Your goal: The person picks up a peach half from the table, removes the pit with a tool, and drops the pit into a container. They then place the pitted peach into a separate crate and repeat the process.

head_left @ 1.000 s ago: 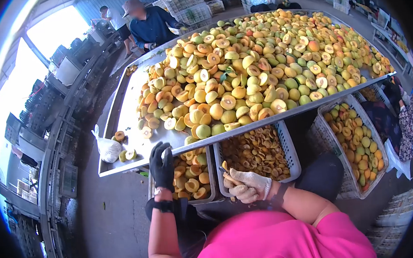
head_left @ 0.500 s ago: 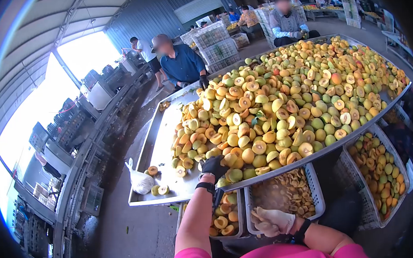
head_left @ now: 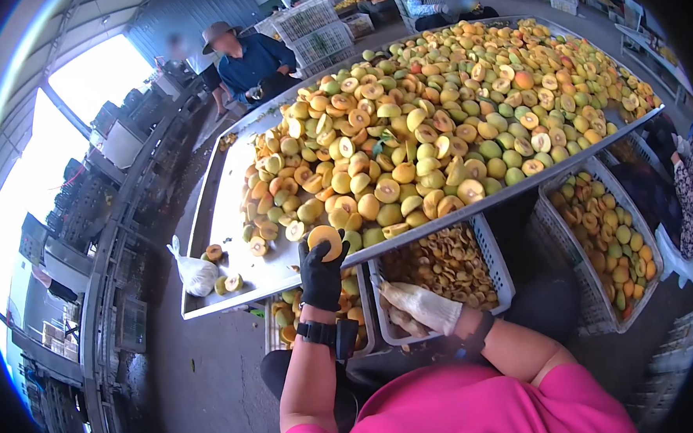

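Observation:
My left hand (head_left: 321, 277), in a black glove, is raised at the near edge of the metal tray (head_left: 245, 291). Its fingers are closed around a yellow peach half (head_left: 324, 243), round side or cut face not clear. Behind it lies a big heap of halved peaches (head_left: 406, 151). My right hand (head_left: 420, 305), in a pale glove, is over the near left corner of a grey crate (head_left: 500, 267) that holds small brownish pieces (head_left: 451, 262). Its fingers are curled; whatever they grip is hidden.
Under the tray, to the left, another crate (head_left: 368, 325) holds peach halves. At right stands a crate of peaches (head_left: 602, 234). A white plastic bag (head_left: 197, 273) sits on the tray's left corner. A co-worker in a hat (head_left: 252, 64) is across the tray; conveyor machinery (head_left: 120, 228) runs along the left.
My left hand has come up from the fruit at the tray's edge with a peach half in it. My right hand has moved onto the crate's near left corner. The view has tilted down.

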`<state>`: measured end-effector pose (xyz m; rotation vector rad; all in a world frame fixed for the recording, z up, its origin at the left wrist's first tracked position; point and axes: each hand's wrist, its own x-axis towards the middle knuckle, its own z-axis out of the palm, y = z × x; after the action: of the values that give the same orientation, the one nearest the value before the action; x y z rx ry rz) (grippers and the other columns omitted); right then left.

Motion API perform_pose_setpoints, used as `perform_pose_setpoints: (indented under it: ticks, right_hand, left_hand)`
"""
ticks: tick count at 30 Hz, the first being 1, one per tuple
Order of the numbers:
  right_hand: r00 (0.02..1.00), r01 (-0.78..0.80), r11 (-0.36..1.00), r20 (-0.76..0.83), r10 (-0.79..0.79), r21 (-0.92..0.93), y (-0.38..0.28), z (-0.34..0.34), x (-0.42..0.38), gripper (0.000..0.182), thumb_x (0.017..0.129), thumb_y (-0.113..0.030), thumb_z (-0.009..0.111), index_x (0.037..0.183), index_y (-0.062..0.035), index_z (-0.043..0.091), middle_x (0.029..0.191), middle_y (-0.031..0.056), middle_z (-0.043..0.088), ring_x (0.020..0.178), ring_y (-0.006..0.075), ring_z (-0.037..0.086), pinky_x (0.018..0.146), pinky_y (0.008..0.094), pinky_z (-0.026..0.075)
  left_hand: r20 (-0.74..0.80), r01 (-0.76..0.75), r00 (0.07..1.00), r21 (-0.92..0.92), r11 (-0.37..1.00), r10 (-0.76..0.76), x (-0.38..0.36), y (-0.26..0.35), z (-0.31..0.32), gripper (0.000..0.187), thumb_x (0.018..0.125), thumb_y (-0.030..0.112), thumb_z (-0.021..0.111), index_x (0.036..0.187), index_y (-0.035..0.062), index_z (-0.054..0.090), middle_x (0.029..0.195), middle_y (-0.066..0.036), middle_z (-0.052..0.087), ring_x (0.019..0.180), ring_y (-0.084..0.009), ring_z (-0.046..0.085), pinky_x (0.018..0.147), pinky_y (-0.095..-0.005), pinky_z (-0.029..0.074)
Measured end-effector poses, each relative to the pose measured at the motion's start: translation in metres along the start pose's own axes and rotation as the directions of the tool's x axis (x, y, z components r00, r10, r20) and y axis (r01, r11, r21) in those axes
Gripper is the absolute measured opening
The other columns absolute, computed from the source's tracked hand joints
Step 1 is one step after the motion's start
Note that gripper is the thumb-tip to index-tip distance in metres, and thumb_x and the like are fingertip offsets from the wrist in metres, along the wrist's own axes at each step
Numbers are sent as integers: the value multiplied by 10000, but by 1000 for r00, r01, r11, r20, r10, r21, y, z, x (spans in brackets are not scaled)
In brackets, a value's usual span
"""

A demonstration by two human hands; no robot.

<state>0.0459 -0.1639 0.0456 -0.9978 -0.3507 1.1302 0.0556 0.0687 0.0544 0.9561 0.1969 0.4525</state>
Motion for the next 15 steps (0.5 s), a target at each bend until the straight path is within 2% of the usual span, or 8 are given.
perform_pose_setpoints:
  ticks: [3, 4, 6, 9, 10, 11, 12, 15]
  right_hand:
    - [991, 85, 992, -91, -94, -94, -1, 3, 3, 353, 1069, -436, 419, 987, -116, 540, 587, -12, 451, 379, 88, 369, 335, 244, 290]
    - [990, 76, 991, -111, -89, -111, -4, 5, 0, 314, 1069, -416, 435, 1032, -125, 546, 596, -12, 464, 383, 80, 378, 339, 240, 299]
    - [969, 151, 965, -161, -187, -214, 2, 3, 4, 278, 1066, -382, 458, 1096, -121, 551, 622, -18, 482, 384, 74, 384, 340, 240, 307]
    - [922, 232, 920, -229, -311, -317, 16, -8, 13, 276, 1044, -297, 524, 1107, -42, 608, 797, 65, 605, 666, 143, 541, 612, 309, 435]
    - [910, 254, 911, -240, -339, -326, 19, -10, 15, 276, 1036, -283, 539, 1090, -25, 620, 822, 96, 634, 727, 181, 590, 664, 331, 464]
    - [896, 275, 901, -251, -367, -336, 19, -9, 16, 276, 1028, -269, 555, 1074, -8, 631, 848, 127, 662, 788, 219, 639, 717, 353, 494]
    - [899, 253, 905, -263, -350, -341, 18, -10, 16, 282, 1029, -274, 552, 1062, -5, 630, 833, 137, 661, 779, 235, 643, 711, 358, 494]
    - [896, 217, 899, -288, -338, -381, 17, -10, 14, 304, 1034, -292, 541, 1028, 0, 625, 790, 161, 656, 754, 277, 653, 695, 373, 495]
  left_hand:
    - [42, 137, 991, -275, 952, -130, -21, -11, 9, 297, 960, 176, 578, 1235, 73, 528, 1175, -126, 610, 1136, -318, 629, 975, -522, 544]
    - [128, 77, 990, -179, 981, -54, -31, -16, 15, 300, 1014, 252, 526, 1243, 59, 542, 1197, -126, 627, 1130, -305, 635, 987, -503, 539]
    - [121, 31, 993, -115, 993, -17, -34, -36, 13, 282, 1030, 215, 503, 1247, 40, 537, 1214, -136, 623, 1120, -302, 639, 988, -463, 544]
    - [90, 211, 977, -336, 918, -192, -45, -43, 19, 260, 1025, 155, 515, 1248, 22, 537, 1225, -141, 618, 1090, -278, 645, 973, -413, 549]
    - [114, 45, 993, -23, 999, -42, -49, -48, 18, 263, 1017, 126, 524, 1255, 14, 533, 1227, -140, 617, 1087, -268, 643, 966, -403, 548]
    - [187, -146, 978, 283, 948, 94, -54, -53, 16, 268, 1009, 97, 533, 1262, 6, 530, 1230, -140, 616, 1085, -259, 641, 959, -393, 547]
    - [297, -335, 934, 540, 772, 198, -58, -57, 16, 276, 1002, 67, 543, 1269, -2, 526, 1232, -139, 615, 1082, -249, 639, 953, -382, 547]
    - [207, -235, 964, 367, 900, 168, -65, -63, 21, 354, 973, 19, 569, 1320, -15, 510, 1237, -132, 621, 1085, -221, 630, 941, -359, 541]
